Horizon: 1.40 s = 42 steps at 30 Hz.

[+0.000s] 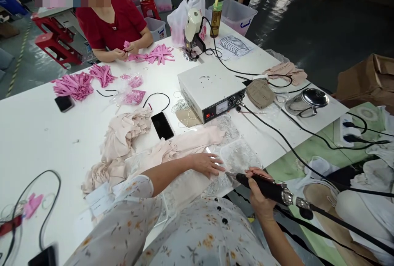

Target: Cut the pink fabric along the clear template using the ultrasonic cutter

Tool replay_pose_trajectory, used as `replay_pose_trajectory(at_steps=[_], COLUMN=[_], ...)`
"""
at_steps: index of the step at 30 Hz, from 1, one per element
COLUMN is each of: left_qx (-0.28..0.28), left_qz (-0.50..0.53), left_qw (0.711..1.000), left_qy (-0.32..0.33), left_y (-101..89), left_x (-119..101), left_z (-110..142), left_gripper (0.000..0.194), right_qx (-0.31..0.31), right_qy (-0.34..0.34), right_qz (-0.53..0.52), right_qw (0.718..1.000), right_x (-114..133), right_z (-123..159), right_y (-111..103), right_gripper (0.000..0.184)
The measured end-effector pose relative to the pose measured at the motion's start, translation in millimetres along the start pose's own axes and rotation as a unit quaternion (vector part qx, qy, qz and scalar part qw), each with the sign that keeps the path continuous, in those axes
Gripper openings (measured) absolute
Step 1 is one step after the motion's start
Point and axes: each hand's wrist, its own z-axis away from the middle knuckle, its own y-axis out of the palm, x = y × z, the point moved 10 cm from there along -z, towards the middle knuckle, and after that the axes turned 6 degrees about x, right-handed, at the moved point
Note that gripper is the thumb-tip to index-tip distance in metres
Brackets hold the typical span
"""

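Observation:
My left hand [208, 163] lies flat, fingers stretched out, on a piece of pale pink fabric [187, 143] at the near edge of the white table [37, 134]. My right hand [257, 194] grips a black pen-shaped tool [261, 186] with a cable; its tip points left, close to my left fingertips. Under and around the fabric lie clear bags of tiny rhinestones [240, 157]. The tool's cable runs off to the right.
A white control box [211, 91] stands mid-table, a black phone [162, 125] and a heap of pale fabric [123, 138] to its left. Across the table a person in red handles pink strips [154, 54]. A steel lidded pot [306, 101] sits at right.

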Motion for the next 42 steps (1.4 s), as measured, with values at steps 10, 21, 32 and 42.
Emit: replay_pose_trajectory(at_steps=[10, 21, 32, 42], left_qx=[-0.011, -0.031, -0.003, -0.042], left_qz=[0.028, 0.058, 0.043, 0.027], left_qw=[0.999, 0.998, 0.999, 0.999], left_qy=[-0.011, -0.02, -0.016, 0.003], left_y=[0.1, -0.4, 1.9, -2.3], left_x=[2.9, 7.4, 4.1, 2.9], left_z=[0.4, 0.3, -0.5, 1.6], left_gripper=[0.016, 0.013, 0.015, 0.008], right_qx=[0.009, 0.021, 0.026, 0.03], right_qy=[0.001, 0.006, -0.002, 0.005], right_qz=[-0.003, -0.001, 0.005, 0.021], right_qw=[1.0, 1.0, 1.0, 0.999], right_x=[1.3, 2.8, 0.9, 2.8], right_z=[2.6, 3.3, 2.1, 1.5], right_y=[8.7, 9.4, 9.3, 10.2], right_gripper=[0.015, 0.017, 0.016, 0.016])
